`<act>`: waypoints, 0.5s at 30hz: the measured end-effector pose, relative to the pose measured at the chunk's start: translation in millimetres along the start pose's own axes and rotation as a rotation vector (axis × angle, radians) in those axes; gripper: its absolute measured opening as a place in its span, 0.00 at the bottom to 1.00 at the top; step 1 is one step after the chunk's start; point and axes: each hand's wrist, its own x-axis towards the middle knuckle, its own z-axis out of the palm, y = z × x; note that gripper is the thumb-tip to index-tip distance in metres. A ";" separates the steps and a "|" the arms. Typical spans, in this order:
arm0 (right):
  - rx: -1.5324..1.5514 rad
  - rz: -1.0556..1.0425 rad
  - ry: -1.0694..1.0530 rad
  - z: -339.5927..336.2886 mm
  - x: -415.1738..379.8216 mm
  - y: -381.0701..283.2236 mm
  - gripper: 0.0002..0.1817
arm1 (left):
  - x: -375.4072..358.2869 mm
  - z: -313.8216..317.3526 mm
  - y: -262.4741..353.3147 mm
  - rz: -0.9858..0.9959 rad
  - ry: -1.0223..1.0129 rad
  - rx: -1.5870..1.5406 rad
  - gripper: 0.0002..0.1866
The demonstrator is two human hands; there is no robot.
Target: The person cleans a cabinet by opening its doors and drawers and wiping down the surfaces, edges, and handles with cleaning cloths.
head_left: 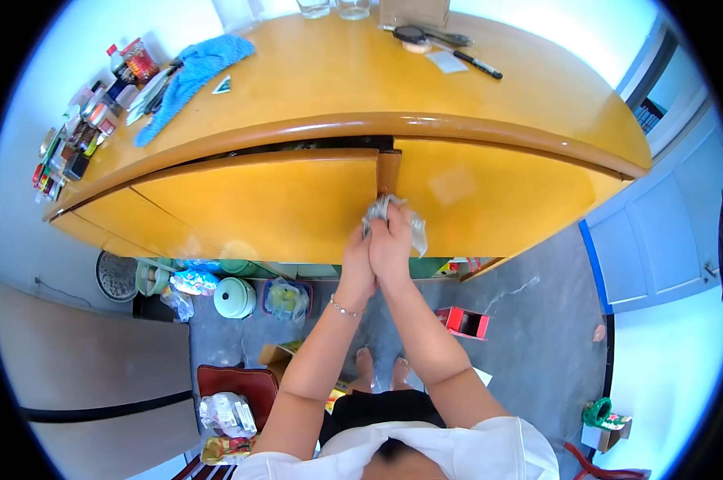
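Observation:
My left hand [359,260] and my right hand [393,240] are pressed together in front of the yellow wooden cabinet [265,208], both closed on a crumpled clear plastic wrapper [385,210]. The wrapper sticks out above and to the right of my fingers, just below the narrow brown strip between the two cabinet doors. A thin bracelet [344,309] sits on my left wrist. What the wrapper contains is hidden by my fingers.
On the cabinet top lie a blue cloth [193,76], small packets and bottles [81,128] at the left, scissors [429,36], a black pen [477,64] and glasses [333,8]. On the floor stand a green pot [235,298], bags, a red box [465,322] and a cardboard box.

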 end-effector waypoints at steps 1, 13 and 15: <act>-0.031 -0.107 0.038 -0.3 6.0 -31.8 0.07 | -0.7 7.1 14.6 0.042 -0.060 -0.024 0.12; -0.191 -0.237 0.061 -0.4 0.0 -7.1 0.09 | -2.2 9.4 8.6 0.086 0.015 -0.004 0.11; -0.052 -0.227 0.019 -3.6 18.5 -59.9 0.09 | 5.0 23.3 38.7 0.203 -0.053 0.091 0.11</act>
